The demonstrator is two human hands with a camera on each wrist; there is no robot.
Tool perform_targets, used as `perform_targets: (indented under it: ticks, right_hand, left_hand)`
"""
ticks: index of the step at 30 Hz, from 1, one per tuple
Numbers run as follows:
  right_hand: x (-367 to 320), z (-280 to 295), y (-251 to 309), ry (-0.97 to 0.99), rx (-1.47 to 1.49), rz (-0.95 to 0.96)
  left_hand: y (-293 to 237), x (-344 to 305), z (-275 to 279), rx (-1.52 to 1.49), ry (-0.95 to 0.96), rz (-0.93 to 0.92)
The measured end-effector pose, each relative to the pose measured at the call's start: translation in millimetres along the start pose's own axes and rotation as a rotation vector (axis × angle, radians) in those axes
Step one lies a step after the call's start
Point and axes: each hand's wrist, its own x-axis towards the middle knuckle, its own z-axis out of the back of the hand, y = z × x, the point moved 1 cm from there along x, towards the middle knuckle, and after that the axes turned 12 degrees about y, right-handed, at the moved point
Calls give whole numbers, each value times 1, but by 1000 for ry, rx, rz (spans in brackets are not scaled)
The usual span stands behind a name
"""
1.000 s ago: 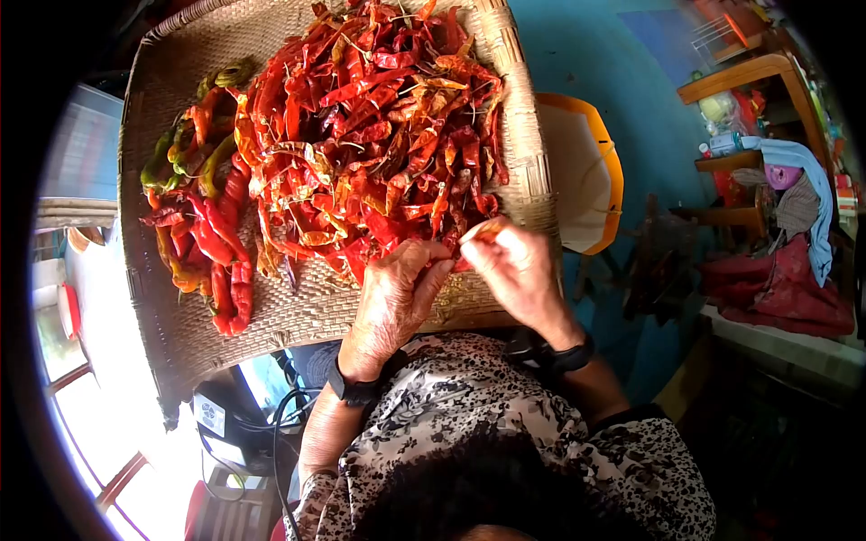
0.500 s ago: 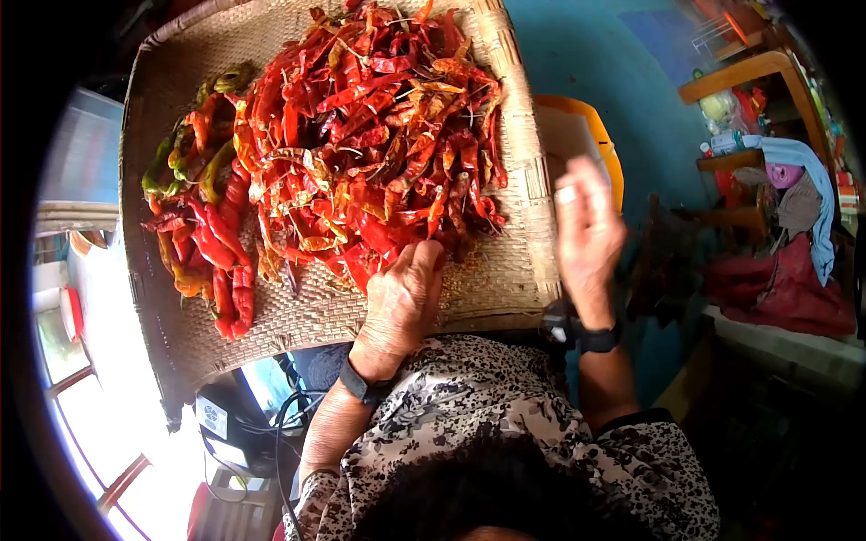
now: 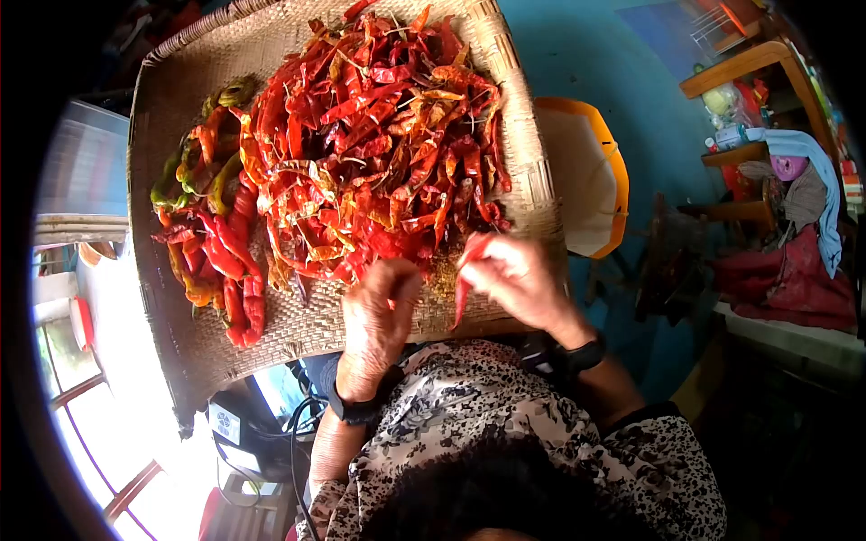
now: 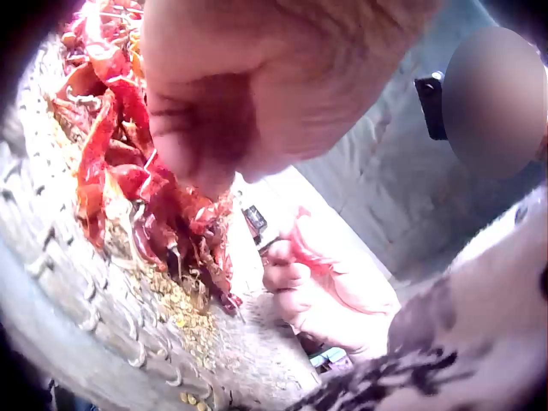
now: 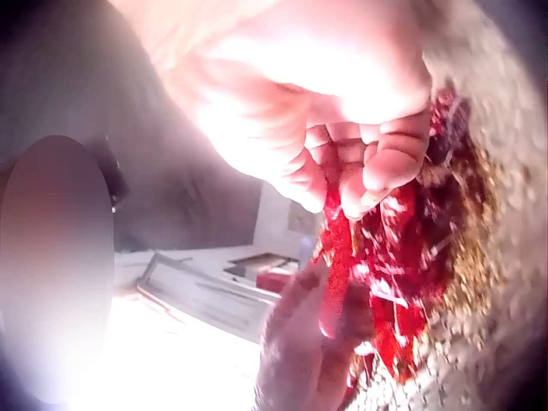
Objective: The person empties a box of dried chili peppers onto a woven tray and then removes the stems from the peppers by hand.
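Dried red chilies [image 3: 361, 135] are heaped on a woven tray [image 3: 298, 334]. My right hand [image 3: 521, 281] pinches one red chili [image 3: 462, 302] by its upper part, so it hangs over the tray's near side; the right wrist view shows this chili [image 5: 336, 274] below the fingers. At the heap's near edge is my left hand [image 3: 374, 316], its fingers bent. In the left wrist view my left hand [image 4: 265, 77] hovers over or touches chilies [image 4: 103, 163]; its fingertips are hidden, so whether it holds anything is unclear.
Fresher red and green chilies [image 3: 216, 243] lie at the tray's left. Yellow seeds [image 4: 184, 312] are scattered near the heap. Right of the tray stands an orange-rimmed container [image 3: 622, 180]; farther right are shelves and a dark red cloth [image 3: 785, 284]. Cables hang below the tray's left side.
My right hand went out over the container's side, then came back over the tray and now pinches a red chili. My left hand has shifted slightly left and back from the heap.
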Motion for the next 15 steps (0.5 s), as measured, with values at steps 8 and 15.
perform_targets:
  ticks: [8,15]
  right_hand:
    - [-4,70,-13,-568,839,205]
    - [8,-11,-19,-120,-308,287]
  left_hand:
    - [4,7,16,159,-266,229]
    - [10,20,14,106,-130,281]
